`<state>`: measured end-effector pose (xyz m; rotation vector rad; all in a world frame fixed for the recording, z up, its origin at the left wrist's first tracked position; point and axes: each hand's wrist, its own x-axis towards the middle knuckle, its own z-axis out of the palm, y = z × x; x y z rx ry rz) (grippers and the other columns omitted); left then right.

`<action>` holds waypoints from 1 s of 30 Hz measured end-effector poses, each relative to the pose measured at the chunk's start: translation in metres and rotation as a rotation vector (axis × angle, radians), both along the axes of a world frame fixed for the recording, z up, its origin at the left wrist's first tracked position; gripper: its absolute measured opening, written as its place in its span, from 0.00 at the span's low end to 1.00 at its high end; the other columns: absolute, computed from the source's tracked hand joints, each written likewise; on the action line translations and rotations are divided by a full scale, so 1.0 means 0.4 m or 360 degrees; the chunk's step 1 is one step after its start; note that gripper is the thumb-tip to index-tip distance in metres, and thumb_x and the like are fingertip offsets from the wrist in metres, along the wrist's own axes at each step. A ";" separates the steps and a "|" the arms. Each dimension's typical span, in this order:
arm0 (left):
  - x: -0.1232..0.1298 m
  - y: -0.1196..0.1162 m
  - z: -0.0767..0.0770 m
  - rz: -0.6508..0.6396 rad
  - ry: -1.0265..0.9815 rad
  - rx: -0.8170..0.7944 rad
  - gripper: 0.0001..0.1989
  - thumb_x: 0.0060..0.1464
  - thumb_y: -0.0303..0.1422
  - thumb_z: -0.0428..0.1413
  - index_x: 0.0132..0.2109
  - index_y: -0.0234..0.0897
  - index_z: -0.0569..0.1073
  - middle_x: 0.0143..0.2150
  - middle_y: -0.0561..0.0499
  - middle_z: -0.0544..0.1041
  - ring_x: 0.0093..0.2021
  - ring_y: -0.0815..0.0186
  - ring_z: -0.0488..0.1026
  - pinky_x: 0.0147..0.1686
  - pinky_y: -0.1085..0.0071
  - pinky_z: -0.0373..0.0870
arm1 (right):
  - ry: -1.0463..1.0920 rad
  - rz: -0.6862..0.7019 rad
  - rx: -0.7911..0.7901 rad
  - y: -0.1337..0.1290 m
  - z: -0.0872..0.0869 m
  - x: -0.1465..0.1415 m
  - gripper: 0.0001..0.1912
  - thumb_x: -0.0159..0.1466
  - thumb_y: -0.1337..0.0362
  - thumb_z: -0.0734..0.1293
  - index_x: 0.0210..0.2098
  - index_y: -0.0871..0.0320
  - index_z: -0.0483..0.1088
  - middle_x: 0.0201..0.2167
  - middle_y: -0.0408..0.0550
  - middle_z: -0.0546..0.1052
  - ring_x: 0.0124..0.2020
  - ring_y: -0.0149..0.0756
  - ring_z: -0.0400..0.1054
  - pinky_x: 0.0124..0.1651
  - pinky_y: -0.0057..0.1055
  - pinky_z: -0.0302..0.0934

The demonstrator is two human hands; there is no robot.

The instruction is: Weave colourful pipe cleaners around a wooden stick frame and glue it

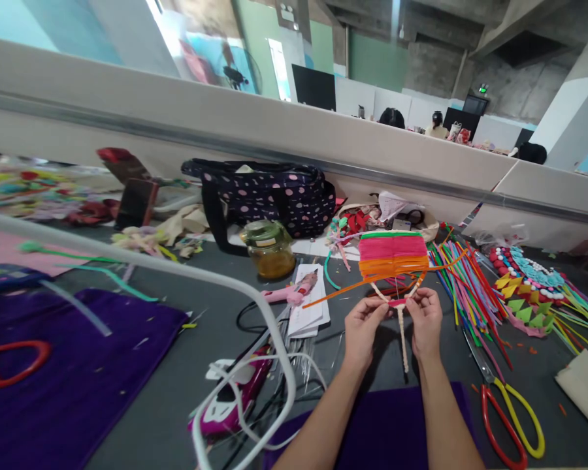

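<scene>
Hands (pixel 394 323) over dark tbl (pixel 176 326), office w/ low partition (pixel 274 124).

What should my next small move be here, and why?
I'd probably steady the cream frame with the right hand and fold in the long orange end with the left hand, since it sticks out well past the striped panel while both hands pinch lower down.

left hand (pixel 362 331): bare, slender-fingered | right hand (pixel 425 321): bare, slender-fingered | left forearm (pixel 323 418): bare, slim, narrowing towards the hand | right forearm (pixel 443 411): bare, slim, same taper
</scene>
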<state>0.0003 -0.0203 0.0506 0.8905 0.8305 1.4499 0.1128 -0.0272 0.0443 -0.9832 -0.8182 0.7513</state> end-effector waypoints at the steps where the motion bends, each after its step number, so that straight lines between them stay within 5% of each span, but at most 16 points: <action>1: 0.002 0.001 -0.001 -0.0018 -0.0086 -0.0053 0.11 0.42 0.36 0.63 0.31 0.34 0.73 0.37 0.48 0.78 0.33 0.66 0.75 0.38 0.67 0.72 | -0.0015 -0.0029 0.0009 -0.001 0.001 -0.003 0.14 0.55 0.63 0.69 0.38 0.55 0.61 0.31 0.42 0.71 0.32 0.31 0.68 0.38 0.28 0.63; 9: 0.012 0.005 -0.006 -0.0180 -0.0306 -0.0167 0.17 0.40 0.34 0.65 0.37 0.35 0.70 0.36 0.49 0.79 0.34 0.67 0.76 0.38 0.70 0.73 | -0.0119 -0.0150 -0.0033 -0.001 -0.014 -0.022 0.11 0.56 0.62 0.67 0.35 0.56 0.61 0.29 0.42 0.69 0.30 0.31 0.67 0.34 0.27 0.64; 16: 0.020 0.027 -0.068 0.0201 -0.0101 -0.0180 0.19 0.38 0.33 0.65 0.36 0.37 0.65 0.30 0.52 0.78 0.28 0.67 0.75 0.29 0.71 0.73 | -0.0454 -0.0156 -0.0164 0.018 -0.053 -0.012 0.08 0.56 0.62 0.66 0.31 0.57 0.63 0.26 0.40 0.68 0.28 0.31 0.66 0.33 0.27 0.63; 23: 0.008 0.054 -0.129 -0.0003 0.0523 -0.0099 0.10 0.39 0.35 0.61 0.28 0.35 0.70 0.23 0.54 0.73 0.24 0.67 0.72 0.24 0.73 0.68 | -0.0732 -0.0034 -0.0518 0.042 -0.135 0.040 0.06 0.54 0.61 0.62 0.30 0.57 0.65 0.24 0.43 0.71 0.25 0.34 0.68 0.25 0.27 0.63; 30: -0.015 0.050 -0.122 -0.0007 0.1596 0.0052 0.03 0.46 0.30 0.57 0.27 0.38 0.74 0.23 0.54 0.73 0.26 0.67 0.70 0.29 0.73 0.61 | -0.1022 0.0005 -0.0581 0.032 -0.131 0.068 0.04 0.51 0.66 0.63 0.25 0.56 0.71 0.23 0.44 0.74 0.26 0.36 0.68 0.33 0.32 0.61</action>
